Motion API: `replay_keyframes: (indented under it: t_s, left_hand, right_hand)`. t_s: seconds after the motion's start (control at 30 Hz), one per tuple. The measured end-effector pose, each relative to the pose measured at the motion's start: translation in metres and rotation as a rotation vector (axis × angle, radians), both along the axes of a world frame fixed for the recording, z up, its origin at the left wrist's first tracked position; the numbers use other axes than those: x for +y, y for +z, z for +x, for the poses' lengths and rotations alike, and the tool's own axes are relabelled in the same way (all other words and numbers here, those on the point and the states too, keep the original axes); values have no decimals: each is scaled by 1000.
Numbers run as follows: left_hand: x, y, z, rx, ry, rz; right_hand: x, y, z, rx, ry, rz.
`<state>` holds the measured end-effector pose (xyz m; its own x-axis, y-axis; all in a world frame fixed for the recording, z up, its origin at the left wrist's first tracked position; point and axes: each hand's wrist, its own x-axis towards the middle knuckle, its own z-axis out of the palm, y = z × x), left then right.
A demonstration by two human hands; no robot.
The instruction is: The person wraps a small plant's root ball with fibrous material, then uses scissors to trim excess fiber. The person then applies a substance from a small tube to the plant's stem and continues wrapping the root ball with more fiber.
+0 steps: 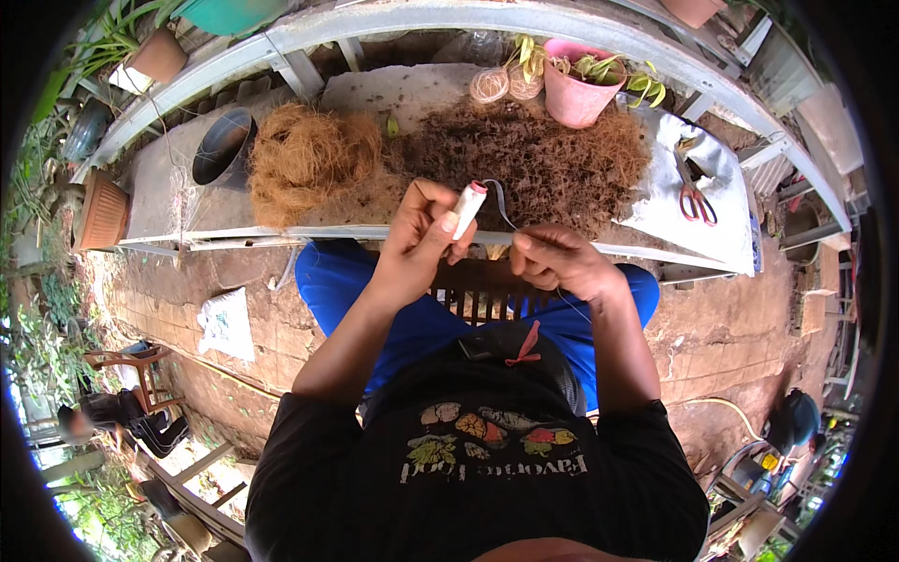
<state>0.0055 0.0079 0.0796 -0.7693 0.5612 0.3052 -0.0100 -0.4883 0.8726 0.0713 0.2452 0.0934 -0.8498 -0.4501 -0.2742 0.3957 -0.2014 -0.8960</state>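
Observation:
My left hand grips a white spool with a pinkish-red end, tilted upright above the near edge of the bench. From the spool's top a pale strand loops down to my right hand, whose thumb and forefinger pinch it. A thin length of the strand hangs below that hand. Beyond both hands, dark fibrous potting material is spread over the bench. To its left is a heap of brown coconut fibre.
A black pot lies tipped at the left. A pink pot with a wilted plant stands at the back, beside two twine balls. Scissors rest on a white sack at right. A metal rail runs behind.

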Motion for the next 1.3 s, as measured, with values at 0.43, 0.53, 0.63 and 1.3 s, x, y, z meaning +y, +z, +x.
replay_keyframes:
  t_s: [0.43,0.53,0.63,1.3]
  left_hand:
    - [-16,7,-13,-147,-509,-90]
    - [-15,-2,-5,135,-535,-722]
    - [6,-19,1,406,138,-924]
    - [14,-8,-1,-210,31,-191]
  right_hand:
    - [24,-29,7,-117,-152,-11]
    - [28,-17,3,-88,-306,17]
    - [20,-4,10,222,-320,188]
    - [-33,-13,20,-7,-131,25]
